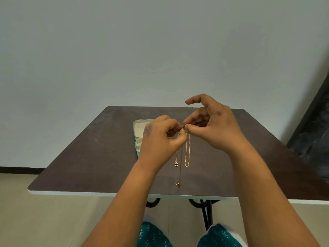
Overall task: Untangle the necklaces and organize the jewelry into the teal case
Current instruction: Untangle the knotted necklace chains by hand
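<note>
1. We hold both hands up over the table (pixel 74 157), close together, so the chains can hang down and show us where they cross.
2. Our left hand (pixel 160 138) pinches the top of the chains with curled fingers. It keeps them from slipping.
3. Our right hand (pixel 213 125) pinches the same spot, at a small gold knot (pixel 184 124). The fingertips of both hands almost touch there. The first finger of the right hand sticks up, out of the way.
4. We think this is the untangling step. The knot is where the chains are stuck, so we work right there with our fingertips.
5. Three chains hang from the pinch. A gold chain (pixel 187 154) hangs in a loop on the right.
6. A thin chain with a ring (pixel 176 164) at its end hangs on the left.
7. A dark chain (pixel 180 166) hangs lowest, with a small charm (pixel 177 184) at the bottom.
8. They hang side by side, so most of the tangle looks gone. We cannot tell how tight the top knot is.
9. The case (pixel 140 132) lies open on the table, behind our left hand. It sits near so the chains can go in soon. Nothing is going in yet.
</note>
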